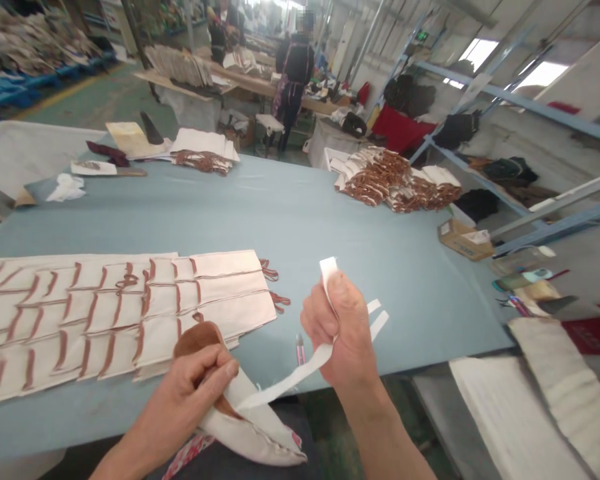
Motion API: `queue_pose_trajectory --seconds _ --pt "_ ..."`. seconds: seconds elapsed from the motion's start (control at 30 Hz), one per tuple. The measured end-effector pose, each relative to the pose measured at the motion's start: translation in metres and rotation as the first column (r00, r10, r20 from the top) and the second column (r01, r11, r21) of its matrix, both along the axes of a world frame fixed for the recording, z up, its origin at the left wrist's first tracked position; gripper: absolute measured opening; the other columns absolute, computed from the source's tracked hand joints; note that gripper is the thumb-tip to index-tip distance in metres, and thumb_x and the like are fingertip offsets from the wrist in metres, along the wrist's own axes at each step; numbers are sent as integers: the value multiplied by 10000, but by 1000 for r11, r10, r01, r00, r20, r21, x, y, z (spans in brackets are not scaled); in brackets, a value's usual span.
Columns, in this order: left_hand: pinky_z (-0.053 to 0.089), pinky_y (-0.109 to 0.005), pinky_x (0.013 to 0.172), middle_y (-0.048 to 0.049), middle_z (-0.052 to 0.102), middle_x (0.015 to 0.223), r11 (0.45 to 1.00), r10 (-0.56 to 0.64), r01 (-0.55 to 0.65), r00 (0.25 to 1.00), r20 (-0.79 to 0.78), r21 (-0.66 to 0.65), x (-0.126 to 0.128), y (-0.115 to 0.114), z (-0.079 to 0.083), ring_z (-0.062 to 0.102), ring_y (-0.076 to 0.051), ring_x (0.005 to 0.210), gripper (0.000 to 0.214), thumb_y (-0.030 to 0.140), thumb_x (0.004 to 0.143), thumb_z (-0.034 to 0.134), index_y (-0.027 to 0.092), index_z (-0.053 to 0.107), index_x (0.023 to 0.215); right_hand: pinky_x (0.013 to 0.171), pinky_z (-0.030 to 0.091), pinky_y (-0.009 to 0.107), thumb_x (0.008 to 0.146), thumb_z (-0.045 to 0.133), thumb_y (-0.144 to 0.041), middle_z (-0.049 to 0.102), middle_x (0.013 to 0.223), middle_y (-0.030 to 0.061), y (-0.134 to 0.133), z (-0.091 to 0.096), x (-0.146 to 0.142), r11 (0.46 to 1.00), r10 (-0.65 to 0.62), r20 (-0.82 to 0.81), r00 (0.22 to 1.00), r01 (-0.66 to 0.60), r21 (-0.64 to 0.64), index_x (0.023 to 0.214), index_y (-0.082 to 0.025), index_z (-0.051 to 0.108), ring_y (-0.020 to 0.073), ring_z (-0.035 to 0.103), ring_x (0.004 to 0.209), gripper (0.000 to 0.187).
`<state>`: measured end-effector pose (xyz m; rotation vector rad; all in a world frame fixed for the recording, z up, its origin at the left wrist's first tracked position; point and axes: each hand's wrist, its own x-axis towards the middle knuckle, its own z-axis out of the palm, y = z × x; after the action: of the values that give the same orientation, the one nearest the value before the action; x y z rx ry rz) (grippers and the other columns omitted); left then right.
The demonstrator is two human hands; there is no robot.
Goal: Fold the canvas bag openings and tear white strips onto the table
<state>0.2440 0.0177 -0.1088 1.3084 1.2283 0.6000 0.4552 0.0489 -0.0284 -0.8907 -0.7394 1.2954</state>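
My left hand [195, 383] grips a cream fabric piece with a brown edge [260, 423], pouch-like in shape, low in front of me. In my closed right hand [343, 327] is a white fabric strip [300, 375]. One end of the strip sticks up above the thumb, and the rest runs down to the opening of the cream piece. Whether it is fixed inside there is hidden. Beneath the right hand lie a small pink-handled tool [300, 348] and more white strip ends [379, 323] on the blue-grey table [300, 220].
Rows of overlapping cream pieces with brown edges [80, 313] cover the table's left side. Bundled pieces with brown cords [390, 180] stand at the far right edge, beside a small cardboard box [465, 239]. A blue metal rack [520, 93] rises on the right. A person [295, 73] stands farther back.
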Motion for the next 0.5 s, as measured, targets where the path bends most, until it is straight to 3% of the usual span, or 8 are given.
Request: queue_pose_trajectory --seconds 0.13,0.27,0.4,0.5 --pt "315 -244 552 72 444 635 997 -75 76 996 53 -4 23 4 -20 433 -149 581 444 598 990 563 187 674 867 377 212 165 881 846 -511 172 497 -159 10 23 1 998 48 -162 986 -41 46 777 -253 511 81 92 419 435" --pt "313 -253 583 121 328 630 991 -124 118 987 105 56 53 11 -28 380 -145 580 493 463 967 623 117 666 1314 368 185 189 929 809 -466 129 516 -154 16 27 1 995 78 -256 964 -59 79 863 -265 591 105 43 435 304" --pt "321 -254 625 125 371 673 978 -170 144 970 175 150 77 7 -21 405 -136 625 742 264 893 664 161 469 1601 362 171 191 934 803 -478 89 524 -156 27 15 -4 995 -49 -310 950 73 66 800 -263 532 105 15 442 371" --pt "306 -241 571 124 374 685 969 -98 43 971 219 243 82 -1 -21 382 -127 599 783 198 889 641 153 411 1636 355 172 186 988 734 -465 112 511 -161 33 3 -5 980 -196 -383 903 193 -49 767 -255 497 102 8 438 386"
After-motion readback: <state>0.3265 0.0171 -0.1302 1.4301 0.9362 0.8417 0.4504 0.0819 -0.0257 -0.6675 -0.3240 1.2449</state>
